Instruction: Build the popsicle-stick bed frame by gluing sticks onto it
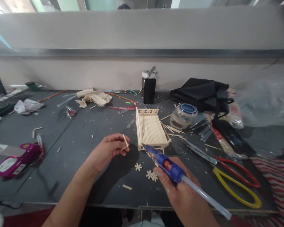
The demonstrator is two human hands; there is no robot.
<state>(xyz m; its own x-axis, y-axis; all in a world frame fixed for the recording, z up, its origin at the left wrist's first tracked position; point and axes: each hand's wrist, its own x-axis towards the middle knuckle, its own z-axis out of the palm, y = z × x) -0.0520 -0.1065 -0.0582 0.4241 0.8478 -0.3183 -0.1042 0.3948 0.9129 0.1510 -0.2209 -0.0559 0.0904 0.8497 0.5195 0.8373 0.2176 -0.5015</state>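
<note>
Between the fingertips of my left hand [112, 145] are small joined wooden sticks [125, 142], held a little left of a miniature bed [152, 127] built from pale sticks. My right hand [180, 189] is wrapped round a blue hot glue gun [164, 164] with a clear glue stick [204, 197] coming out of its back. The gun's nozzle is at the bed's near left corner; I cannot tell whether it touches. Below the bed lie a star-shaped stick piece [138, 167] and two more stars [151, 175] close together.
Scissors [217, 164] with red and yellow handles lie at the right, below a round jar [183, 116]. Behind the bed a phone [149, 91] leans on a bottle. A black bag [201, 94], a purple tool [16, 160] and scattered stick scraps [127, 187] are also on the table.
</note>
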